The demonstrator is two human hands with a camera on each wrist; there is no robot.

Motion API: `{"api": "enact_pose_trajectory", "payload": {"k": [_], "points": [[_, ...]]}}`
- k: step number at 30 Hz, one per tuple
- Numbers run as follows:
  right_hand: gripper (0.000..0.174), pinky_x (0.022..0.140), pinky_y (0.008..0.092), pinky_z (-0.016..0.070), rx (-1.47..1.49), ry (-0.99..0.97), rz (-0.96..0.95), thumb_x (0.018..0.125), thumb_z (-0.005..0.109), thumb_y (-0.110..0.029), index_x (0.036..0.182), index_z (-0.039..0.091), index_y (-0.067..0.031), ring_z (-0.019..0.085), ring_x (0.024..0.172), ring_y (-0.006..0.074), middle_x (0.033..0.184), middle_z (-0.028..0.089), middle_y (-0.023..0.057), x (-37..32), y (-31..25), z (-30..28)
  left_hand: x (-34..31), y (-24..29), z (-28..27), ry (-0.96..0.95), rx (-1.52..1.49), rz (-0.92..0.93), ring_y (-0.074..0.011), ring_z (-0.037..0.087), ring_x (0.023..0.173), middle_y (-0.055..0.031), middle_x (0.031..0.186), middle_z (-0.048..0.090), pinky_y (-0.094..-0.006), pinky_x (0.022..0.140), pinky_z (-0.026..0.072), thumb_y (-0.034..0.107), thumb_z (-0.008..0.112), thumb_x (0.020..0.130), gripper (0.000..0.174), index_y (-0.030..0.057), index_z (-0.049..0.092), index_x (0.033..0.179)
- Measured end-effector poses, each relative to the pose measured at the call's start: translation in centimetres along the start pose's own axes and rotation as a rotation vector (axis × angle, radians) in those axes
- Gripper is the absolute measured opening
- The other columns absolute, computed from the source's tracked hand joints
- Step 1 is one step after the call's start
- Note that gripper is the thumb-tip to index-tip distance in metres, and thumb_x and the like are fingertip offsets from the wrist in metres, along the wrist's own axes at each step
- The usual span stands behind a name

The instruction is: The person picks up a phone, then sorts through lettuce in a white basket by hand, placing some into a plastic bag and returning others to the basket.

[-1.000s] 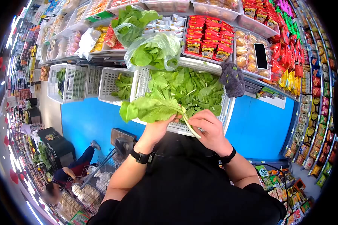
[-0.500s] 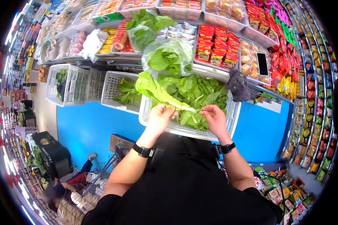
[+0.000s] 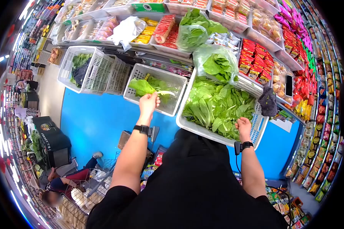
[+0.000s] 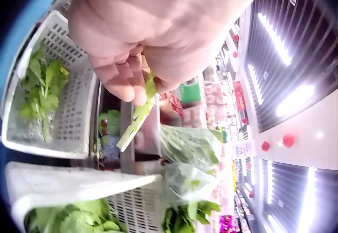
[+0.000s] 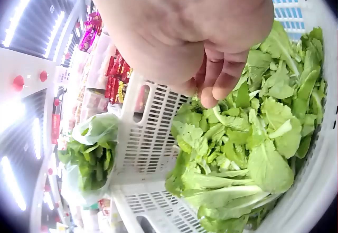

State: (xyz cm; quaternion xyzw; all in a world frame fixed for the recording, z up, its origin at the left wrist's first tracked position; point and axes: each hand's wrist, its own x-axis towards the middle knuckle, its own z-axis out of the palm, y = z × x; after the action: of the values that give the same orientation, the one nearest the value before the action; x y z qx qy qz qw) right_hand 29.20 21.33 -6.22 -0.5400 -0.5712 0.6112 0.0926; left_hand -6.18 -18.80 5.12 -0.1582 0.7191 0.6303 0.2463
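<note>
My left hand (image 3: 148,105) pinches a green leafy stalk (image 3: 142,87) above the smaller white crate (image 3: 130,96). In the left wrist view, the pale cut end of the stalk (image 4: 138,122) sticks out below the fingers of the left hand (image 4: 153,37). Over the front right part of the larger white crate (image 3: 183,121) hangs my right hand (image 3: 244,128), loosely curled. The right wrist view shows nothing held by the right hand (image 5: 195,32), close above the heaped greens (image 5: 269,164); the inside of its grip is partly hidden.
Bagged greens (image 3: 218,65) lie at the larger crate's back edge, beside red snack packets (image 3: 256,61). A dark cloth (image 3: 268,101) hangs on its right rim. Another white crate (image 3: 99,72) stands at left. A phone (image 3: 289,86) rests on packaged buns; a person sits beside a cart.
The left hand has moved left with the stalk, from the larger crate to above the smaller one. The right hand has let go of the stalk's end. The head view has shifted, moving the crates rightward.
</note>
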Motion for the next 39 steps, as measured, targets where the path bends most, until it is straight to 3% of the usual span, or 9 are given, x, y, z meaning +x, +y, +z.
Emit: {"api": "enact_pose_trajectory", "payload": {"k": [3,4,7,15,21,24,30,33,39], "points": [[0.031,0.06,0.0287,0.0566,-0.063,0.03,-0.02,0.1,0.071,-0.009,0.126,0.06,0.0039,0.072,0.072,0.0171,0.097,0.072,0.0116,0.8,2.2,-0.8,4.9,-2.4,-2.9,0.072,0.042,0.023,-0.0111,0.067,0.073,-0.0058,0.091,0.071,-0.0235,0.064,0.0551,0.027,0.074,0.103,0.032,-0.0036,0.067,0.111],[0.031,0.06,0.029,0.0567,-0.113,0.043,-0.008,0.1,0.07,-0.008,0.127,0.061,0.0037,0.072,0.073,0.0174,0.096,0.072,0.0117,0.6,2.2,-0.9,6.5,-3.9,-3.8,0.076,0.075,0.021,-0.0126,0.068,0.078,-0.007,0.098,0.072,-0.0249,0.067,0.0566,0.025,0.075,0.102,0.041,-0.0063,0.064,0.125],[0.03,0.062,0.0294,0.0568,-0.188,0.046,0.004,0.1,0.068,-0.007,0.127,0.062,0.003,0.074,0.076,0.018,0.097,0.073,0.0124,0.0,2.1,-1.4,9.6,-9.8,-5.9,0.07,0.279,-0.04,-0.0152,0.071,0.08,-0.0088,0.093,0.076,-0.0296,0.072,0.0558,0.021,0.073,0.099,0.056,-0.0089,0.056,0.142],[0.028,0.063,0.0296,0.0575,-0.245,0.009,-0.012,0.099,0.07,-0.007,0.123,0.063,0.0054,0.073,0.076,0.0166,0.091,0.074,0.0127,0.8,3.0,-4.4,1.7,-21.8,-4.8,0.071,0.295,-0.127,-0.0141,0.071,0.078,-0.0064,0.088,0.076,-0.0298,0.074,0.0557,0.012,0.067,0.097,0.024,-0.0009,0.073,0.116],[0.025,0.067,0.0301,0.059,-0.313,-0.054,-0.061,0.1,0.069,-0.018,0.114,0.073,0.0023,0.075,0.079,0.0183,0.093,0.078,0.0108,5.1,4.7,-6.6,-2.3,-29.0,-4.9,0.164,0.36,0.117,-0.0126,0.067,0.072,-0.0039,0.085,0.073,-0.0312,0.068,0.0563,0.013,0.07,0.101,0.013,0.003,0.073,0.108],[0.032,0.079,0.0375,0.0603,-0.453,-0.128,0.0,0.093,0.07,-0.022,0.116,0.076,-0.001,0.078,0.085,0.0253,0.099,0.08,0.0169,6.5,4.1,-6.9,-3.6,-26.6,-3.5,0.21,0.328,0.144,-0.0103,0.063,0.072,-0.0018,0.085,0.071,-0.029,0.064,0.0523,0.02,0.069,0.105,0.016,0.0042,0.072,0.103],[0.027,0.093,0.0462,0.0586,-0.85,-0.336,-0.28,0.091,0.063,-0.012,0.113,0.077,-0.0063,0.072,0.105,0.0411,0.109,0.077,0.0198,7.8,4.4,-6.4,-10.2,-18.4,2.9,0.261,0.427,0.019,-0.0099,0.06,0.072,-0.0014,0.086,0.069,-0.0303,0.063,0.052,0.028,0.064,0.109,0.027,0.0035,0.069,0.1],[0.028,0.094,0.0487,0.0568,-1.002,-0.453,-0.474,0.09,0.062,-0.009,0.113,0.077,-0.0079,0.07,0.111,0.0402,0.112,0.075,0.0196,7.4,4.3,-5.5,-13.1,-20.3,4.8,0.178,0.508,0.104,-0.0089,0.06,0.072,-0.0019,0.083,0.07,-0.0288,0.065,0.051,0.023,0.065,0.107,0.023,0.0023,0.07,0.098],[0.017,0.093,0.0516,0.055,-0.962,-0.529,-0.649,0.088,0.061,-0.012,0.097,0.074,-0.0052,0.067,0.104,0.0409,0.106,0.074,0.0171,6.4,2.7,-0.6,-20.4,-24.0,7.9,0.087,0.61,0.006,-0.0132,0.066,0.077,-0.0074,0.082,0.073,-0.0331,0.075,0.054,0.022,0.067,0.104,0.025,-0.002,0.073,0.101]]}}
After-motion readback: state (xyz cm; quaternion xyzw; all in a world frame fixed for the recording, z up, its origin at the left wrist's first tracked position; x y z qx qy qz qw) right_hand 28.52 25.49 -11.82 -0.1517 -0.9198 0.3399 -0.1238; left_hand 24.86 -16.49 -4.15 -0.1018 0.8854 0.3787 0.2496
